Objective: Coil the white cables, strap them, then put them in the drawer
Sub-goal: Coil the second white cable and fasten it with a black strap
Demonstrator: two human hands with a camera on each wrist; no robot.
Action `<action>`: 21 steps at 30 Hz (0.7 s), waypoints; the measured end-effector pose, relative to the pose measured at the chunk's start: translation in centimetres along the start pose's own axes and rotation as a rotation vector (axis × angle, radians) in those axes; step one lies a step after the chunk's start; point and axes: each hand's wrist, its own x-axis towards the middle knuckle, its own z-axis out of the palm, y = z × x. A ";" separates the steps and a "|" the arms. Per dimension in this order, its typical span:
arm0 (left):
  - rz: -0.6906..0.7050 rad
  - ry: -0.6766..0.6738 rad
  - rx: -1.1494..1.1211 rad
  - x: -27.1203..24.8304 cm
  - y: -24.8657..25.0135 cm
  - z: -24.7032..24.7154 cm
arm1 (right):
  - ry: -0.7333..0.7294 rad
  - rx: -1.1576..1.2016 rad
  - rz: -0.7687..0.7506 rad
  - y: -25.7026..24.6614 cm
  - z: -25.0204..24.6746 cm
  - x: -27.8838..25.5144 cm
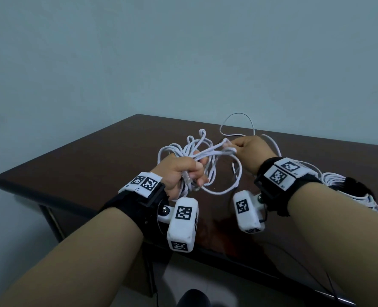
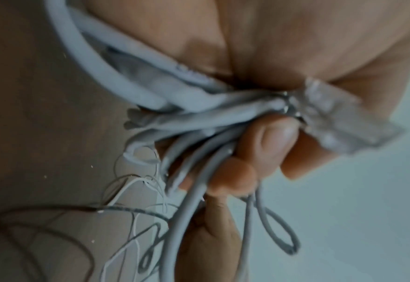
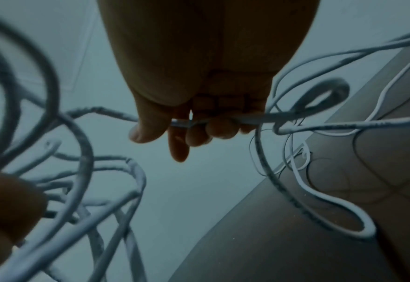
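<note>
- Head view: left hand (image 1: 181, 173) fisted round a bunch of white cable (image 1: 197, 151) loops, held just above the counter (image 1: 84, 165); a clear plug end pokes out betw. its fingers.
- Right hand (image 1: 248, 149) is up and to the right of the left; thumb + fingers pinch a couple of strands of the same cable, stretched betw. the two hands.
- Key relation: that stretched run goes roughly left–right, rising toward the right hand. Slack loops hang below it onto the counter.
- Left hand is nearer the bunch, so prob. the anchor; right hand looks set to bring the next loop over to it.
- A thinner white wire (image 1: 239, 122) arcs behind the right hand – could snag.
- Second bundle (image 1: 347, 185) w/ black strap lies on the counter behind the right wrist.
- Drawer not seen.
</note>
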 end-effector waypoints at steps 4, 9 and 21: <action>0.089 0.076 0.012 0.6 0.3 0.0 | -0.048 0.393 0.061 -1.1 0.2 0.0; 0.112 0.172 -0.002 1.2 -0.5 -0.6 | -0.265 0.288 0.036 -0.8 -1.3 -0.2; -0.011 -0.482 -0.331 1.5 0.3 -0.8 | -0.543 0.595 0.012 -0.4 1.8 -0.3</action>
